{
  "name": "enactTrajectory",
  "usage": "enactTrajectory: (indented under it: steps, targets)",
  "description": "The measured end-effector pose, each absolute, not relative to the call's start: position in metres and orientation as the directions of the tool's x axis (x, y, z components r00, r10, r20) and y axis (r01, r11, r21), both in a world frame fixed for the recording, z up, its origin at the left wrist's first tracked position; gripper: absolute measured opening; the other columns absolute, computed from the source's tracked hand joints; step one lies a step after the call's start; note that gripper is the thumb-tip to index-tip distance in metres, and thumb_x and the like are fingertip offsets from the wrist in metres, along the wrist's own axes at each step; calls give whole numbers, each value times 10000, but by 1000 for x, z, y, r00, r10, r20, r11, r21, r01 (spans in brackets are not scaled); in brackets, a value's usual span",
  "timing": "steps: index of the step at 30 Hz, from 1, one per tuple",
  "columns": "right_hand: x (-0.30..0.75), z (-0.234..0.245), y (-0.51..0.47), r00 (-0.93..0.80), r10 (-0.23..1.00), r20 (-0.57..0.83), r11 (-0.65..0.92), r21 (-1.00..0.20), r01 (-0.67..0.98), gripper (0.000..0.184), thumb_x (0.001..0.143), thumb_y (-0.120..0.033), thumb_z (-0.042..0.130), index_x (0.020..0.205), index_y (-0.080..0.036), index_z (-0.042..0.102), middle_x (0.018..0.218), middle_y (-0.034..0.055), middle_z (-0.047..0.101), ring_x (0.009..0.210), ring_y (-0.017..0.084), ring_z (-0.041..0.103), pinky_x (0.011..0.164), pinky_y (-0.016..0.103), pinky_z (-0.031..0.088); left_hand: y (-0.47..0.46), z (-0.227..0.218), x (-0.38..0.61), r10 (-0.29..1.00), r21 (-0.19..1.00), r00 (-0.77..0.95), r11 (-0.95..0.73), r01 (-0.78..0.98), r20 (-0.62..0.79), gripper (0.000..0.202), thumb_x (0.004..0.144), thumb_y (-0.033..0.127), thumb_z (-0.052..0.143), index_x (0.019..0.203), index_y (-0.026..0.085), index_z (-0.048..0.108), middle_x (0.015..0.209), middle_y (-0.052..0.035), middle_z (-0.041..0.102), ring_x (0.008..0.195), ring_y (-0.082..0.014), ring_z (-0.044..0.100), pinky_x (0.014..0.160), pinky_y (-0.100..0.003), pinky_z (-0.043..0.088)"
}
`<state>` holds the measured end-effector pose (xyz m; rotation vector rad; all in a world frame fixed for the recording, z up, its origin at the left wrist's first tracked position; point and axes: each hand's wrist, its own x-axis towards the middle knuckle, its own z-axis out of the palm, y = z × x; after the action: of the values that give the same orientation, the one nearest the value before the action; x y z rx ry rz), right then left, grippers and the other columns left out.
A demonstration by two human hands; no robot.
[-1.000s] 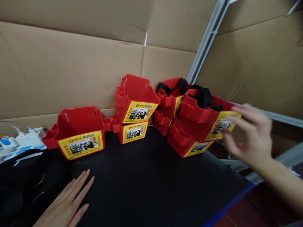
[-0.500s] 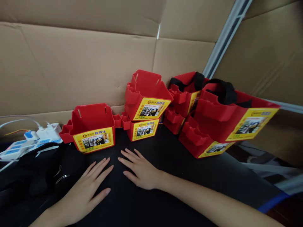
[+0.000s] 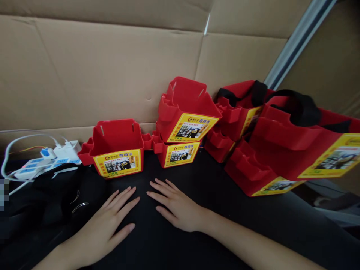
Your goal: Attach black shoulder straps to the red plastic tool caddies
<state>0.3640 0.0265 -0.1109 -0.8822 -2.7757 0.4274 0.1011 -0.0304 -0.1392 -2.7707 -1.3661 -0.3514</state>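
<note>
Count seven red boxes (image 3: 119, 137) in all: one single and three stacks of two. Add seven yellow labels (image 3: 118, 164), one per box. Count two boxes with black straps (image 3: 306, 108), one slanting metal post (image 3: 300, 45), one power strip (image 3: 35, 164), one left hand (image 3: 102, 227) and one right hand (image 3: 180, 208).

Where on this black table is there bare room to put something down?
Bare black table shows between the right forearm and the rightmost red boxes, and between the left hand and right hand. It is crowded at left, with black fabric and a white power strip, and at the back, with other red boxes.
</note>
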Motion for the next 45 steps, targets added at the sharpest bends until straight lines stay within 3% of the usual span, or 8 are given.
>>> enactTrajectory:
  steps: [22,31,36,38,40,42,45]
  targets:
    - [363,-112,28,-803,594,49,767,-335,547,451,939,-319,401,1384,-251,423,1500,58,311,1414,209,198,1151,478,166,-31,-138,100,793,142,581,-606,782,185,504,932,404,421,1418,309,323,1529,-16,237,1383,-268,274,1077,-526,342]
    - [363,-111,28,-800,594,80,771,-339,539,444,927,-307,432,1367,-247,447,1487,71,336,1402,214,235,1140,491,194,-29,-142,99,777,194,581,-626,755,243,514,916,394,462,1409,315,340,1511,-32,285,1363,-283,315,1073,-531,340]
    - [364,-114,27,-812,572,115,797,-312,517,433,914,-287,452,1345,-254,470,1459,68,387,1383,211,286,1119,493,254,-29,-141,99,787,165,583,-614,772,203,523,925,409,440,1422,321,307,1520,-29,262,1374,-277,293,1071,-529,345]
    - [364,-115,28,-814,552,182,823,-274,497,407,899,-267,470,1302,-231,512,1447,75,404,1380,218,291,1105,481,296,-29,-140,99,790,155,584,-611,777,187,531,928,417,428,1431,321,284,1520,-24,261,1378,-272,287,1067,-525,354]
    - [364,-111,31,-763,547,344,837,-199,511,370,884,-235,480,1245,-188,543,1451,102,387,1390,233,266,1095,475,319,-29,-140,99,788,151,585,-613,775,192,536,930,416,424,1434,325,270,1518,-17,267,1378,-269,286,1066,-519,359]
    - [367,-96,40,-626,515,585,811,-98,576,370,870,-207,486,1237,-172,515,1462,128,349,1402,248,229,1095,494,311,-29,-140,99,783,153,587,-618,771,204,534,931,412,423,1435,324,269,1516,-15,271,1380,-269,282,1070,-516,354]
    - [381,-55,63,-343,348,873,696,5,718,530,831,-256,561,1329,-197,387,1493,141,264,1420,294,142,1105,566,231,-28,-140,99,780,150,593,-622,768,201,526,936,415,410,1434,308,280,1518,-23,266,1387,-265,265,1085,-515,332]
